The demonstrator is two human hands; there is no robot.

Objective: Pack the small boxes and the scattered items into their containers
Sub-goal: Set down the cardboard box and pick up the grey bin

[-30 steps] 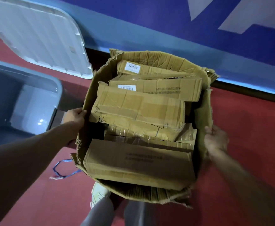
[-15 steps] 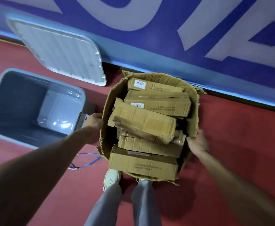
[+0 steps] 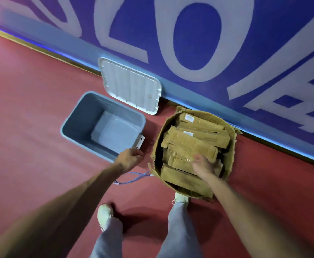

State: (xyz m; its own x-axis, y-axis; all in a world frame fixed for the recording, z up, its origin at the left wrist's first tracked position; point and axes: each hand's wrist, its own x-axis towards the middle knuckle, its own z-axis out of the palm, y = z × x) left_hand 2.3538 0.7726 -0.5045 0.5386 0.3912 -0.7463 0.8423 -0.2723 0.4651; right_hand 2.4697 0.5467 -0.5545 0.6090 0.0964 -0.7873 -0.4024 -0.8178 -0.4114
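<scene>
Several small boxes under right hand.

Red floor, running up to the blue wall on the far side. Grey bin stands on it, near corner just beyond the left grip. White lid lies farther out past the bin, at the wall; flat or propped, unclear. Torn carton sits on the floor under the right grip. Blue cord lies looped just nearer than the left grip, reaching the carton's foot. Left shoe and right shoe stand nearer still.
</scene>
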